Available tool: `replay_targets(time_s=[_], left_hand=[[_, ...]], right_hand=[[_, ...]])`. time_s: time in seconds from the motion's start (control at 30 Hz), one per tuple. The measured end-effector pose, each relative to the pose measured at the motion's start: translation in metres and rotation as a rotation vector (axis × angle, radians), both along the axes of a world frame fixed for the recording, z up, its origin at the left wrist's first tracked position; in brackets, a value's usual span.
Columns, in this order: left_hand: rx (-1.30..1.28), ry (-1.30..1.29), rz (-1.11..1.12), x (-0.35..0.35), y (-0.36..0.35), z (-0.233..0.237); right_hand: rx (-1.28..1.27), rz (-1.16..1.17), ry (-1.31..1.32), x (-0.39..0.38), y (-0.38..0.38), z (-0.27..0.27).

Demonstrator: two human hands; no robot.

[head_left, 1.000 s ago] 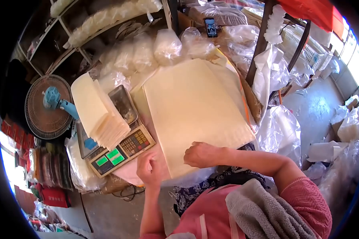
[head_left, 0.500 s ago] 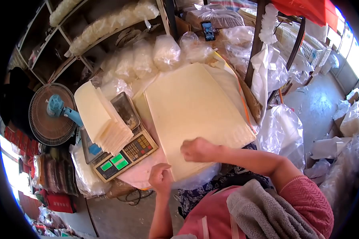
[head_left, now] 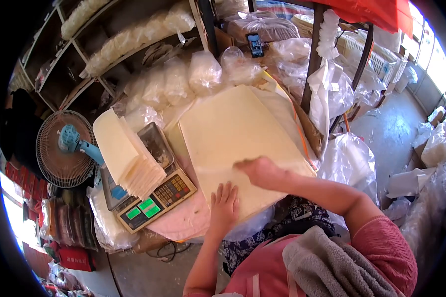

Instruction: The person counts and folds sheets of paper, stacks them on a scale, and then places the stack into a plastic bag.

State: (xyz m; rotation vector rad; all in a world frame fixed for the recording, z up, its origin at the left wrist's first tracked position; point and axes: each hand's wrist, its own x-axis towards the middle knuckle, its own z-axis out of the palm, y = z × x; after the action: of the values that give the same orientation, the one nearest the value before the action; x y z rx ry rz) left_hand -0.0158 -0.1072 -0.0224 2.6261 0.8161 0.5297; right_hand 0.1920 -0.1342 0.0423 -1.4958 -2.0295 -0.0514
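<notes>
A wide stack of thin cream sheets (head_left: 233,128) lies on the cloth-covered table in front of me. My left hand (head_left: 225,205) rests flat on its near left edge, fingers spread. Above the stack's near right part is my right hand (head_left: 262,172), its fingers curled together and blurred; whether they hold anything is hidden. To the left, a folded bundle of cream sheets (head_left: 126,153) rests on the metal pan of a digital scale (head_left: 158,200) with green displays.
A fan (head_left: 66,148) stands left of the scale. Bagged goods (head_left: 178,79) line the table's back, with shelves (head_left: 79,49) behind. A phone (head_left: 255,45) lies at the back. A dark post (head_left: 312,64) and plastic bags (head_left: 349,158) are at the right.
My left hand has moved right and up from the stack's near corner and opened flat onto the sheets. My right hand has shifted slightly right and away from my body.
</notes>
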Motion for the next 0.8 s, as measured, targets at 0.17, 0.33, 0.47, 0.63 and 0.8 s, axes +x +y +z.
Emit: replay_targets(time_s=[0.17, 0.33, 0.47, 0.63, 0.8], left_hand=[[-0.012, 0.017, 0.015, 0.002, 0.000, 0.000], [0.050, 0.001, 0.014, 0.002, 0.000, -0.002], [0.010, 0.046, 0.029, 0.001, -0.001, -0.004], [0.118, -0.005, 0.004, 0.001, 0.000, -0.007], [-0.208, -0.177, 0.053, -0.005, -0.004, 0.004]], right_hand=[[-0.054, -0.113, -0.070, 0.016, 0.002, 0.108], [0.063, -0.048, -0.158, 0.034, 0.017, 0.110], [0.208, -0.082, -0.155, 0.046, 0.022, 0.152], [0.228, -0.107, -0.359, 0.039, -0.048, 0.207], [0.358, 0.129, -0.399, 0.081, -0.105, 0.142]])
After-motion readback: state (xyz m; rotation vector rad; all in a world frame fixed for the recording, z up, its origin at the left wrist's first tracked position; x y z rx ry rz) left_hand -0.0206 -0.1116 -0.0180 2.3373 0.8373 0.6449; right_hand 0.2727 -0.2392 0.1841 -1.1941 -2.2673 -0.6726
